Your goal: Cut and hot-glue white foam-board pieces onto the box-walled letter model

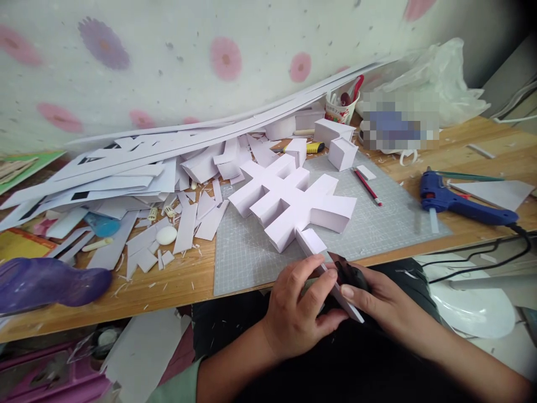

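My left hand (pixel 300 305) is closed on a narrow white board strip (pixel 312 243) at the front edge of the table. My right hand (pixel 388 299) grips a black tool (pixel 351 274) against the strip's right side, its thumb near the strip's lower end; the fingers hide most of the tool, and its kind is unclear. Just beyond the hands, a white three-dimensional character built from board (pixel 289 190) lies on the grey cutting mat (pixel 247 268). The strip's far end reaches close to the character's near edge; whether they touch I cannot tell.
White board sheets and offcuts (pixel 126 184) heap up at left, beside a purple bottle-like object (pixel 54 282). A red pencil (pixel 368 187), an eraser (pixel 366 172) and a yellow cutter (pixel 314 147) lie around the mat. A blue glue gun (pixel 465 201) rests at right, its cord over the edge.
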Action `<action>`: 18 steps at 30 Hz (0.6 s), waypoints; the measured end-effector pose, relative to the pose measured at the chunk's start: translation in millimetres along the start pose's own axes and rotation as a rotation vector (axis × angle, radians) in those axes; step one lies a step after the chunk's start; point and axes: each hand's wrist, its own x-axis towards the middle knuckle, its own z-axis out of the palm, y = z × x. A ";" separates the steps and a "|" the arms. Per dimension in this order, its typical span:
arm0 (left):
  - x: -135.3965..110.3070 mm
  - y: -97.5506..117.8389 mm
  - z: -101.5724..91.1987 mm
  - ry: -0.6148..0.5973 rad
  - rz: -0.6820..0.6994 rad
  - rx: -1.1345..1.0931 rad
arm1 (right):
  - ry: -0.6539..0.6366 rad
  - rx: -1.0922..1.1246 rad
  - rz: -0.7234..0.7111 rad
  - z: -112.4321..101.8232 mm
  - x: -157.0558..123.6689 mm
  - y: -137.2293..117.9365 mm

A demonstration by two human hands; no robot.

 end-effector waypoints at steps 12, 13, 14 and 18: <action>-1.6 4.8 7.6 0.032 -0.022 0.051 | -0.031 -0.027 -0.046 0.4 -1.6 3.3; -1.3 5.9 8.2 0.034 -0.027 0.060 | -0.031 -0.032 -0.054 -2.3 -2.7 3.3; -1.1 6.7 8.8 0.032 -0.030 0.067 | -0.031 -0.037 -0.055 -5.8 -4.4 3.5; 0.2 8.3 10.2 0.032 -0.029 0.099 | -0.044 -0.042 -0.020 -26.3 -15.9 7.3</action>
